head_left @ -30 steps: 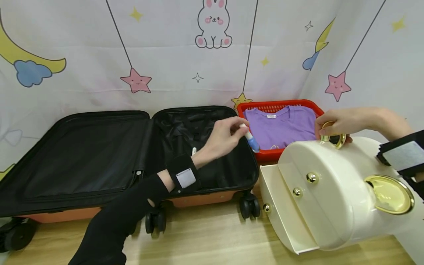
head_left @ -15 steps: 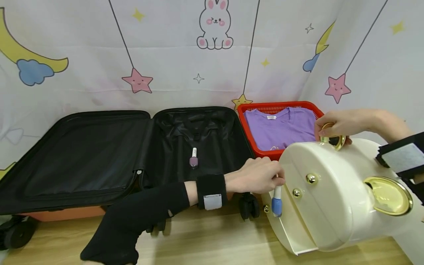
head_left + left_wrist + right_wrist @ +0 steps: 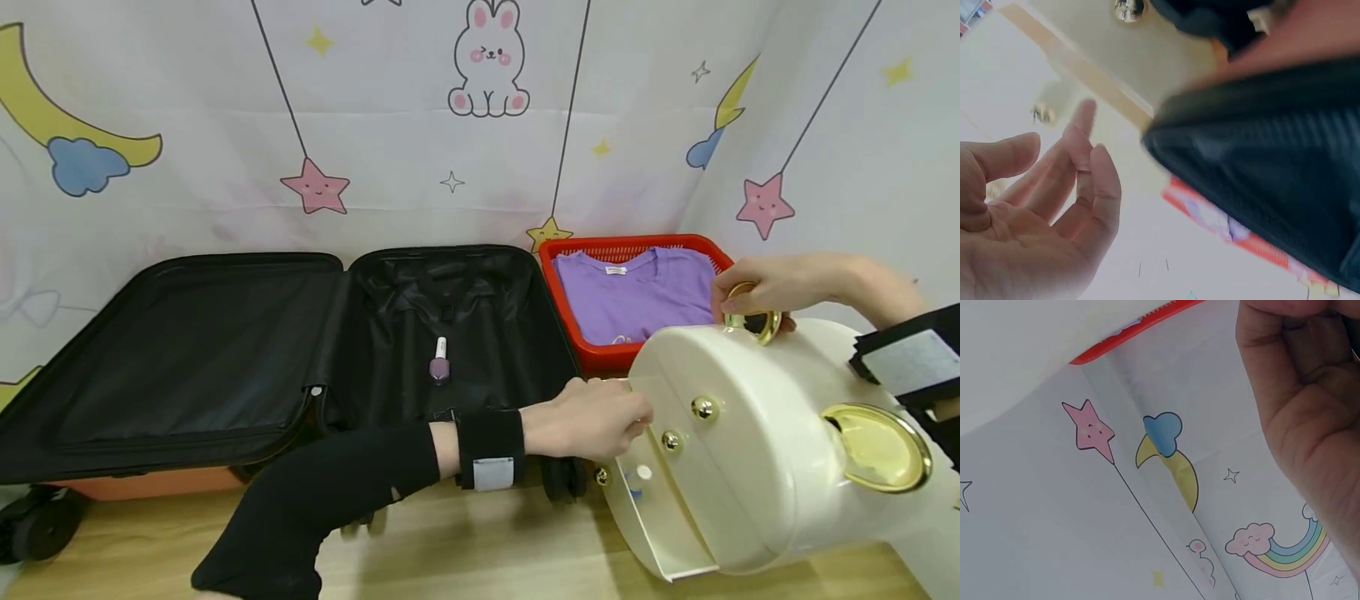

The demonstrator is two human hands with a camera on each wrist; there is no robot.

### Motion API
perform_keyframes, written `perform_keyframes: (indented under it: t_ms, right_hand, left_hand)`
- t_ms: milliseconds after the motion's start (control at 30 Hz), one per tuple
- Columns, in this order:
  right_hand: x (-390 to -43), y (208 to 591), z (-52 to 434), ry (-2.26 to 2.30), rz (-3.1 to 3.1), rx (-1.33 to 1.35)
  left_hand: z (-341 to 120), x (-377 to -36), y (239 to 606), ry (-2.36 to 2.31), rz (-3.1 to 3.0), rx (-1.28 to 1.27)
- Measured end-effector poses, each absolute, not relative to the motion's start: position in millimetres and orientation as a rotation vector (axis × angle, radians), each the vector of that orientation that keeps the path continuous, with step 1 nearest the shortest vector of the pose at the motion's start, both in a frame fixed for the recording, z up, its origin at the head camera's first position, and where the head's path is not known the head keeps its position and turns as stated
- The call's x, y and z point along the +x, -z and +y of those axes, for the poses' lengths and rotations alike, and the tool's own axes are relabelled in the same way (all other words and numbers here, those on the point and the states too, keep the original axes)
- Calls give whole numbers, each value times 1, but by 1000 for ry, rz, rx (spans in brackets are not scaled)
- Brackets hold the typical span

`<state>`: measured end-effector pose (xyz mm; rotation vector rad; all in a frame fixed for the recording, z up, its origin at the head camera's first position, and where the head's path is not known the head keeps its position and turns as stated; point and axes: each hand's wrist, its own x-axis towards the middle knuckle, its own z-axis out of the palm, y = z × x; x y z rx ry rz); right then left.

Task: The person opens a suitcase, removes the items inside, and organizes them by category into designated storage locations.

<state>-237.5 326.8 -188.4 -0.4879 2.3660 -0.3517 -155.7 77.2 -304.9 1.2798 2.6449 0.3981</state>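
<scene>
My left hand [image 3: 596,417] hovers above the pulled-out drawer [image 3: 667,533] of a cream rounded case [image 3: 750,417]. In the left wrist view its fingers are loosely bent, the thumb stands apart, and nothing lies between them. Inside the drawer is a small blue nail polish bottle [image 3: 641,477] with a white cap, seen partly through the clear drawer wall. My right hand [image 3: 802,283] grips the gold ring handle [image 3: 771,323] on top of the case; the right wrist view shows only part of its curled fingers. A mauve nail polish bottle [image 3: 439,369] lies in the suitcase [image 3: 495,333].
The black-lined suitcase lies spread flat, its left half [image 3: 195,358] beside the other. Behind the case stands a red basket [image 3: 600,354] with a folded purple T-shirt [image 3: 637,296]. A gold-rimmed oval [image 3: 885,446] and round gold knobs [image 3: 703,408] mark the case. A printed curtain [image 3: 420,142] hangs behind.
My left hand moved from over the suitcase to the drawer and let go of the blue nail polish bottle, which now lies inside. My right hand kept its grip on the handle.
</scene>
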Motion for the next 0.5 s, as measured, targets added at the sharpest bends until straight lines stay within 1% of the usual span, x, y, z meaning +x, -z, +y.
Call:
perform_keyframes:
  t_ms: [100, 233, 367, 500]
  right_hand:
    - [-237, 188, 327, 352, 2376, -487]
    - [-237, 189, 327, 351, 2369, -480]
    - [-237, 190, 328, 355, 2367, -488]
    - [-237, 189, 328, 349, 2376, -504]
  left_hand:
    - [64, -164, 297, -416, 2671, 1243]
    - [34, -187, 289, -434, 2696, 1133]
    - [-4, -214, 284, -416, 2754, 947]
    - [-40, -238, 289, -345, 2812, 745]
